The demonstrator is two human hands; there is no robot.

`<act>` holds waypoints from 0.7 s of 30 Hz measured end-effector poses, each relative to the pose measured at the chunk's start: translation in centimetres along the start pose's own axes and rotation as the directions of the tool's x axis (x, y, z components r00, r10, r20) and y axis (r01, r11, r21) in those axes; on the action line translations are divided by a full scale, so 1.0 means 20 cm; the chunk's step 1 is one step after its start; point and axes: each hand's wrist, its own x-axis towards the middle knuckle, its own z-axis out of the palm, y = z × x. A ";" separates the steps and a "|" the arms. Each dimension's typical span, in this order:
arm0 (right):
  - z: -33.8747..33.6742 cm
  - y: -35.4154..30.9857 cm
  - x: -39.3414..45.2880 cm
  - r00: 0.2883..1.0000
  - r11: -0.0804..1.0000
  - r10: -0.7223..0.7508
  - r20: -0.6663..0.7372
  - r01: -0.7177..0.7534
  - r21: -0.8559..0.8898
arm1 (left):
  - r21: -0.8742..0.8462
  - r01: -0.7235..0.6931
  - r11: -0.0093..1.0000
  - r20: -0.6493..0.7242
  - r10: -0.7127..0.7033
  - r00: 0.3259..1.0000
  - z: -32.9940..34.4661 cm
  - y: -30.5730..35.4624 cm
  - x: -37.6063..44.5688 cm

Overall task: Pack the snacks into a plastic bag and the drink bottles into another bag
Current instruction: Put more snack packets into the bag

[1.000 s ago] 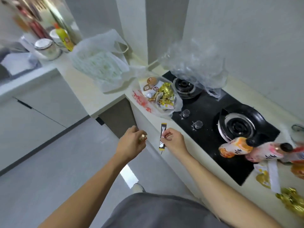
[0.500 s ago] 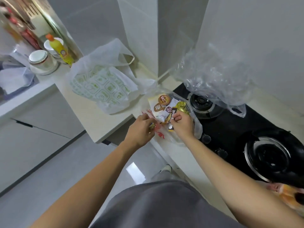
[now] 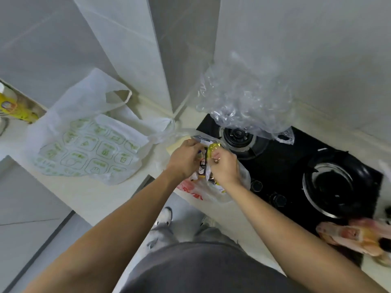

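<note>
A clear snack bag (image 3: 197,190) with red print lies on the counter's corner beside the stove, with wrapped snacks inside. Both hands are at its mouth. My left hand (image 3: 184,158) curls its fingers over the bag's left rim. My right hand (image 3: 224,169) pinches a black snack stick (image 3: 202,164) that stands upright between the two hands, just under a gold wrapper (image 3: 214,147). Two orange-pink drink bottles (image 3: 355,235) lie blurred at the lower right, on the stove's near edge. A crumpled clear bag (image 3: 247,102) sits over the back burner.
A white bag with green print (image 3: 88,144) lies flat on the counter to the left. The black gas stove (image 3: 296,166) has two burners and two knobs. A yellow bottle (image 3: 12,106) stands at the far left. The counter's edge runs under my forearms.
Both hands travelled from the counter's front edge up to the snack bag, carrying the black stick, which now sits in the bag's mouth. The view tilted left, so the bottles slid to the lower right.
</note>
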 end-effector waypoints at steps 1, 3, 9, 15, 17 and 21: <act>-0.01 0.00 -0.02 1.000 1.000 0.009 -0.014 -0.009 -0.003 | 0.010 -0.023 1.000 0.018 0.022 1.000 0.01 -0.02 0.02; -0.03 0.00 -0.07 0.997 0.998 0.057 -0.042 -0.058 -0.010 | 0.001 -0.066 0.998 0.038 0.066 0.997 0.02 -0.05 0.02; -0.04 -0.02 -0.29 0.964 0.990 0.126 -0.233 -0.136 -0.025 | -0.038 -0.248 0.968 0.010 0.249 0.969 -0.05 -0.15 -0.07; -0.04 0.00 -0.57 0.912 0.964 0.247 -0.327 -0.265 -0.010 | -0.010 -0.425 0.905 -0.003 0.425 0.905 -0.09 -0.08 -0.18; -0.06 0.04 -0.69 0.899 0.961 0.250 -0.360 -0.276 -0.021 | 0.034 -0.485 0.874 0.011 0.485 0.874 -0.07 0.00 -0.22; -0.16 0.18 -0.91 0.864 0.936 0.289 -0.412 -0.345 -0.067 | 0.098 -0.580 0.809 0.079 0.575 0.815 0.02 0.22 -0.28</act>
